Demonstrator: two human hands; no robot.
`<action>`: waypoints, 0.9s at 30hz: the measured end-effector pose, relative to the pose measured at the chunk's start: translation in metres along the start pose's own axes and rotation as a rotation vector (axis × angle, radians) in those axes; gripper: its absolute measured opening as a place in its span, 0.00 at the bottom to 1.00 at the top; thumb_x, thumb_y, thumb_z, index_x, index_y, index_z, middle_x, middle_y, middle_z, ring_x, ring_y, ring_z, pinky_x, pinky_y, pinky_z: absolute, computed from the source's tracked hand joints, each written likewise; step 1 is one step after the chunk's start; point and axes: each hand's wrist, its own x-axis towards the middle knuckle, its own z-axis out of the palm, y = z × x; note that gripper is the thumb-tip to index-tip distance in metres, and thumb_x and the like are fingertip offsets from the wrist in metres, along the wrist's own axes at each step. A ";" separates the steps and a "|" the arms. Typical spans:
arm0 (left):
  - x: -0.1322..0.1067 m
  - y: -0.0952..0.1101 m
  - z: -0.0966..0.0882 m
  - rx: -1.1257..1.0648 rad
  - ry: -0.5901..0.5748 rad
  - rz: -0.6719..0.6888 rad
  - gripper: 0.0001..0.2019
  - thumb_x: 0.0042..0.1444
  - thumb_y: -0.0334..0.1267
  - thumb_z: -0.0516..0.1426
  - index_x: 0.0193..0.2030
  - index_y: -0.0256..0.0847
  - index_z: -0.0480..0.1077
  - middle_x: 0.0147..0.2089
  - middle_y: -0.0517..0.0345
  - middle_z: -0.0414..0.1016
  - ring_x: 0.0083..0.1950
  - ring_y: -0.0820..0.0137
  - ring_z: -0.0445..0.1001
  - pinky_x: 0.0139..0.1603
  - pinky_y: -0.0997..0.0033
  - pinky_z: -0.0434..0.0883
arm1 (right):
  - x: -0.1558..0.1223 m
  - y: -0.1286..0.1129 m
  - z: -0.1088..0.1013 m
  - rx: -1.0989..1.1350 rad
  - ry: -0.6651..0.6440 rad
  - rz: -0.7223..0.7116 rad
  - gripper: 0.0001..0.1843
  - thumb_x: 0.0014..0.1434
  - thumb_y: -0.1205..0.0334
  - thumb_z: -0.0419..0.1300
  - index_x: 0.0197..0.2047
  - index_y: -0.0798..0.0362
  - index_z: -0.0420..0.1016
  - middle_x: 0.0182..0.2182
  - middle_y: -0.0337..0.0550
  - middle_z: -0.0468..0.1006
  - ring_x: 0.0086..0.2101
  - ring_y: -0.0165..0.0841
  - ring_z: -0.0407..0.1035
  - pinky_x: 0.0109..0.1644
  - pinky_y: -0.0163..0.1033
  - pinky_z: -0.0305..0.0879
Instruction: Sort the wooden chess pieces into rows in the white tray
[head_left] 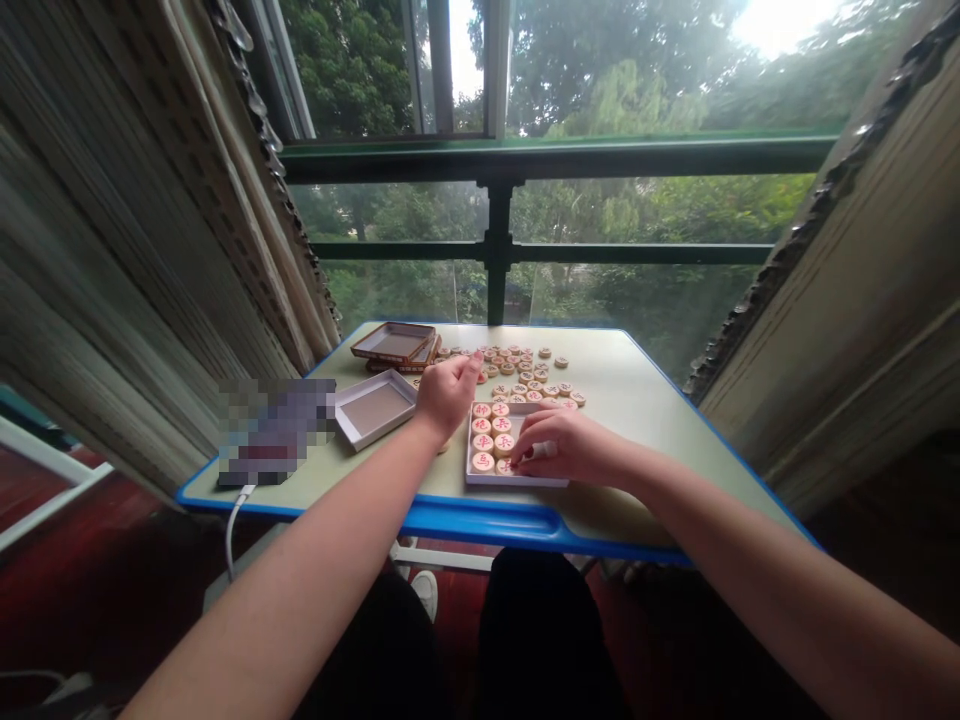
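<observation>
Discs (483, 443) with red characters lay in a white box (517, 482) at the near side of the table (637, 440), in two columns along the box's left wall. The left column held four, face up and close together; the next column also showed four, the nearest one partly covered by fingers.

The right hand (562, 443) reached into the box from the right, fingers bent downward, the tips at that nearest disc. Whether they gripped it or only touched it, I could not tell. The hand hid much of the box's right side.

The left hand (448, 392) was curled closed just beyond the box's left far corner, near the loose discs (514, 362); whether it had anything inside could not be seen. Those discs were spread behind the box, some with red characters and some with dark ones, many touching, a few apart toward the right.

To the left of that hand sat a tray (375, 412), pale-walled and bare inside, and behind it two brown lids (394, 345), one on top of the other. A blurred item (274, 435) with a white cable (234, 520) lay at the table's left edge.
</observation>
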 end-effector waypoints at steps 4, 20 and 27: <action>0.001 0.001 -0.001 -0.026 0.014 -0.017 0.24 0.58 0.52 0.45 0.21 0.40 0.69 0.15 0.61 0.66 0.23 0.71 0.68 0.27 0.73 0.61 | -0.001 -0.002 -0.001 0.000 0.010 0.028 0.08 0.53 0.58 0.62 0.32 0.52 0.79 0.27 0.42 0.76 0.30 0.31 0.67 0.40 0.38 0.63; 0.006 -0.004 -0.004 0.046 0.022 0.028 0.20 0.55 0.50 0.48 0.20 0.40 0.68 0.17 0.61 0.66 0.22 0.73 0.64 0.26 0.74 0.59 | -0.004 0.004 -0.011 0.155 0.183 0.293 0.11 0.53 0.56 0.60 0.33 0.55 0.78 0.29 0.43 0.77 0.31 0.31 0.67 0.34 0.36 0.61; 0.011 -0.016 -0.008 0.035 0.064 -0.023 0.19 0.53 0.50 0.50 0.20 0.39 0.68 0.17 0.62 0.64 0.22 0.73 0.64 0.26 0.74 0.58 | 0.030 0.035 -0.030 -0.032 0.173 0.516 0.12 0.54 0.61 0.56 0.39 0.56 0.77 0.35 0.45 0.78 0.32 0.32 0.69 0.34 0.35 0.64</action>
